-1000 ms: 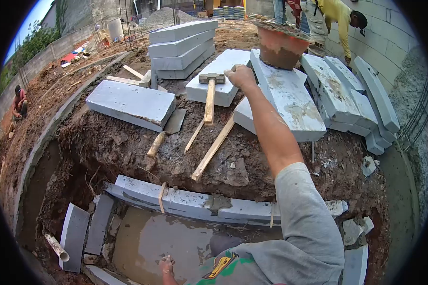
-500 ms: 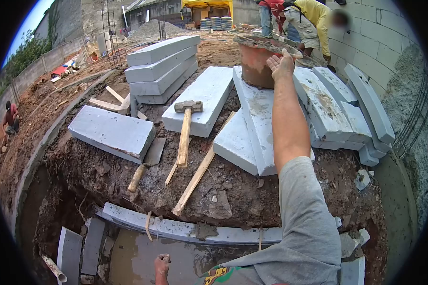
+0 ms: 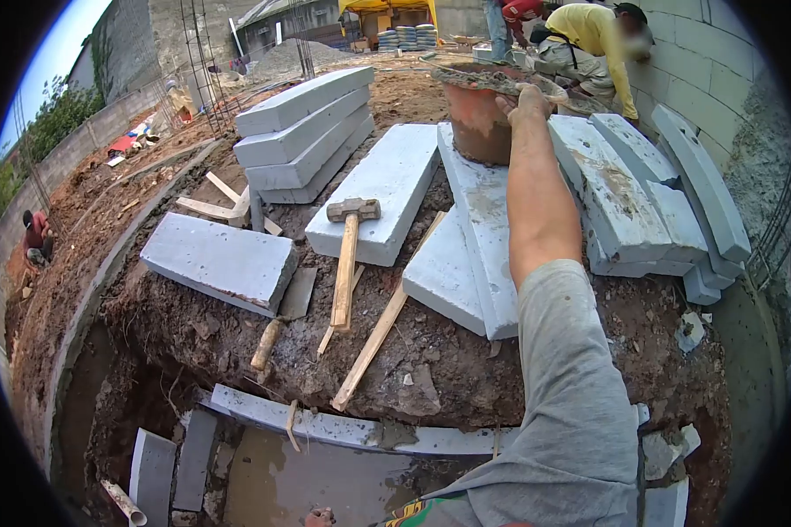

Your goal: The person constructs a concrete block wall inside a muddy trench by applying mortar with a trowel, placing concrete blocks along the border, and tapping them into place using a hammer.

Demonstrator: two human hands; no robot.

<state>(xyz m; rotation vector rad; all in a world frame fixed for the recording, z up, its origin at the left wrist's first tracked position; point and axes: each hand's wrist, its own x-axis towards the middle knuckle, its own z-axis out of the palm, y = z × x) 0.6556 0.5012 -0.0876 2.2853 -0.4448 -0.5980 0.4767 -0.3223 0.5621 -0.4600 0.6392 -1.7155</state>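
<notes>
My right hand is closed at the right rim of an orange bucket topped with grey mortar; what lies inside the fingers is hard to tell. The bucket stands on a long pale block. Left of it, a hammer with a wooden handle rests with its head on another block. Low at the frame's bottom edge, my left hand shows only in part, over the muddy water, its fingers mostly cut off.
Stacked blocks stand behind at the left, more blocks at the right. A wooden strip lies on the soil. Blocks line the water pit. A person in yellow bends by the wall; another person crouches far left.
My right hand has moved from above a block up to the bucket's rim, and its spread fingers have closed. My left hand has sunk towards the bottom edge.
</notes>
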